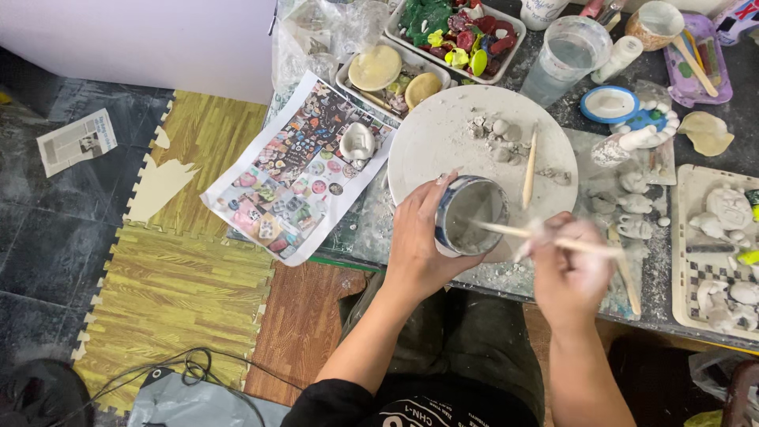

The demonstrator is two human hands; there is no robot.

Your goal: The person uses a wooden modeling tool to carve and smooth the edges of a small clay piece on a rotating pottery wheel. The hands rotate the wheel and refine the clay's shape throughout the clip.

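Seen from above, a person's left hand point(419, 237) wraps its fingers around a small blue-rimmed cup point(470, 215), steadying it. The right hand point(571, 265), fingers pinched on a wooden stick point(545, 237), dips its tip inside, over a dusty round board point(443, 134).

— That small round cup point(472, 215), glazed ceramic?
— Yes, glossy outside, matt grey slurry within. The thin stick point(545, 237) is bare wood.
— And the big round white slab point(443, 138)?
— Chalky, dusty plaster. The printed colour sheet point(296, 170) is smooth paper.
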